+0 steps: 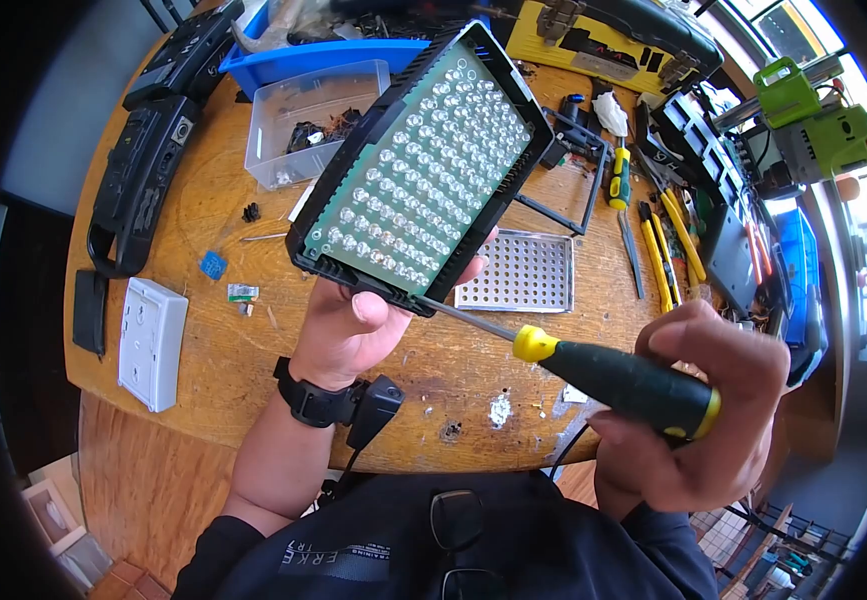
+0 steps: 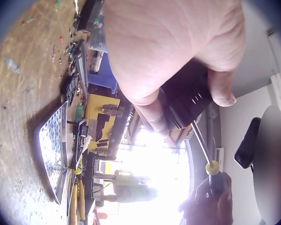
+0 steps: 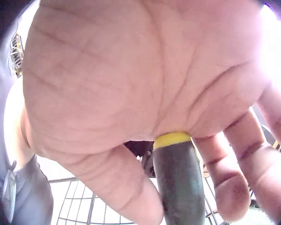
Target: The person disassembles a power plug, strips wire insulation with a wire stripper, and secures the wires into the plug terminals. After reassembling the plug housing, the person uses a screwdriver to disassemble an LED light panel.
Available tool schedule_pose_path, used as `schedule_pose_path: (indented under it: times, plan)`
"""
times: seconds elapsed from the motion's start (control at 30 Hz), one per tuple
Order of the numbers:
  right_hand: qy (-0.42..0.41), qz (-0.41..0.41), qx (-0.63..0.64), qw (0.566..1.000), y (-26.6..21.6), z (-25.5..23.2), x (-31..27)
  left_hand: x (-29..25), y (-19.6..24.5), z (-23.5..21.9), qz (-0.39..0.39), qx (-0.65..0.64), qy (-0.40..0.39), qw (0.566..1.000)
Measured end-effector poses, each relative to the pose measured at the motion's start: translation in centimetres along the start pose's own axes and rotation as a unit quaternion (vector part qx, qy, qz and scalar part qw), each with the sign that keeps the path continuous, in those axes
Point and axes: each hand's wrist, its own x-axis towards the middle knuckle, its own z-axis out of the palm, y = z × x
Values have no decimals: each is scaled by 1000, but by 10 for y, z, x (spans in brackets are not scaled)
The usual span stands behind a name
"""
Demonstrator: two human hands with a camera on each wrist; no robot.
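In the head view my left hand grips an LED light panel by its lower edge, tilted up above the table. Rows of clear LEDs sit on its green board inside a black housing. My right hand holds a screwdriver by its dark green and yellow handle. The screwdriver's tip meets the housing's lower corner. From the left wrist, the housing's black back shows between thumb and fingers. In the right wrist view the handle's yellow-ringed end sits against the palm, thumb and fingers on either side.
A perforated metal plate lies on the wooden table behind the panel. To the left are a white plastic case and a clear container. Pliers, another screwdriver and a green power tool stand or lie at right.
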Motion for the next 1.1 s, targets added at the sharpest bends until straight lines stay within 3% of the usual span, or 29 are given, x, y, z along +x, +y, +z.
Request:
schedule_pose_path:
  times: [0.03, 0.1, 0.27, 0.33, 0.43, 0.57, 0.63, 0.67, 0.73, 0.87, 1.0, 1.1]
  plan:
    - [0, 0, 0, 1000, -1, -4, 2, 0, 0, 0, 0, 0, 0, 1000]
    - [-161, -44, 15, 986, -4, -17, 9, 0, 0, 0, 2, -3, -2, 1000]
    - [-65, -15, 13, 998, -8, -3, -1, 2, -1, -1, 28, -50, 1, 998]
    - [-23, 0, -109, 994, -12, -2, 0, 2, 0, 0, 29, -51, 3, 998]
    - [-31, 25, -180, 983, -16, -3, 2, 2, 0, 0, 31, -50, 7, 998]
    - [-69, 74, -175, 979, -13, -6, 2, 1, 0, -1, 36, -50, -3, 998]
    - [15, 5, -134, 991, -6, -1, 2, 1, -1, 0, 37, -52, -8, 998]
    - [15, 7, -134, 991, -7, -3, 3, 1, -1, 1, 35, -50, -5, 998]
    - [-52, -14, -74, 996, -10, -8, 6, 1, 0, 2, 32, -48, -2, 998]
    - [-101, -10, 8, 995, -6, -10, 0, 1, 1, 1, 27, -51, -17, 998]
    - [-43, -12, -20, 999, -8, -2, -4, 1, 2, 1, 28, -51, -16, 998]
    - [-28, 10, -119, 992, -15, -1, -5, 2, 5, 1, 20, -40, -14, 999]
